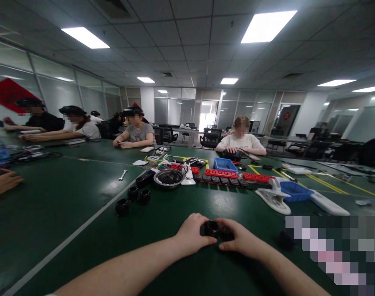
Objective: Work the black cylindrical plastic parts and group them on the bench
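My left hand (192,234) is closed round a small black ring-shaped part (212,228), whose dark round opening faces up. My right hand (244,239) curves in from the other side, its index fingertip touching or very close to the part. A dark shape shows between the right thumb and fingers, too dim to tell whether it is an object or shadow. Ahead and to the left, similar black round parts (122,206) stand together on the green table (156,255).
A metal bowl (168,179), red strips (221,173), a blue tray (226,164) and a white clamp-like stand (274,197) lie across the middle. A wrench (122,175) is farther left. Another person's hand (5,182) rests at the left edge. Several people sit around.
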The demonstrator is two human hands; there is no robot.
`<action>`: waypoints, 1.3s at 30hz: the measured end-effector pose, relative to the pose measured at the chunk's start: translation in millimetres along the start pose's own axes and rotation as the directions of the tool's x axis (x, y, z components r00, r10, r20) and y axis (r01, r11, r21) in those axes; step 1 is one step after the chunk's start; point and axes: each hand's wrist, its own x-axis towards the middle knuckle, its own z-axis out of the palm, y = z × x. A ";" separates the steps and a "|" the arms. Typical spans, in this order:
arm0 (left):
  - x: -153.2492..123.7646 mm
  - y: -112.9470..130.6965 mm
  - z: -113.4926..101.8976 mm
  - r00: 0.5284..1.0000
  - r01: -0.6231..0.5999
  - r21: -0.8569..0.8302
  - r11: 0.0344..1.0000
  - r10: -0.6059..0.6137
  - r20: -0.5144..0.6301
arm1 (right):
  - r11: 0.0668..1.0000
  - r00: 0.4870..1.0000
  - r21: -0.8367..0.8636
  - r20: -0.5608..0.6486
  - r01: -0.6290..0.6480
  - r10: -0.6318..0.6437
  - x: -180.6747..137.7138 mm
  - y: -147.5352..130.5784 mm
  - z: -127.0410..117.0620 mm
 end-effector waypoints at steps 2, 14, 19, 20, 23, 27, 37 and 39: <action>5.1 -4.9 -5.4 0.994 -0.065 -0.029 0.997 0.067 0.088 | 0.999 0.999 0.016 0.026 0.032 -0.032 4.4 -0.4 0.8; 18.2 -15.7 -5.3 0.986 -0.062 -0.239 0.969 0.096 0.136 | 0.975 0.986 -0.153 0.076 0.158 -0.148 23.6 10.6 -2.5; 18.3 -13.0 1.8 0.997 0.049 -0.127 0.991 -0.042 0.059 | 0.936 0.992 -0.350 -0.109 0.022 -0.064 25.3 8.8 16.4; 17.8 -12.8 3.1 0.998 0.063 -0.100 0.993 -0.059 0.035 | 0.919 0.987 -0.394 -0.149 -0.006 -0.058 25.0 7.7 20.3; 16.3 -14.0 5.3 0.998 0.068 -0.044 0.997 -0.068 0.004 | 0.877 0.976 -0.479 -0.206 -0.039 -0.069 23.1 4.5 26.9; 15.4 -18.6 3.4 0.999 0.011 -0.081 0.997 -0.014 -0.042 | 0.935 0.980 -0.352 -0.167 0.046 -0.111 19.3 5.7 17.8; 23.4 -13.5 -10.0 0.983 -0.079 -0.137 0.987 0.100 0.153 | 0.969 0.980 -0.172 0.118 0.176 -0.157 23.5 7.8 -9.4; 23.4 -12.0 -11.2 0.968 -0.098 -0.144 0.985 0.128 0.217 | 0.963 0.982 -0.205 0.112 0.175 -0.154 26.0 7.8 -7.0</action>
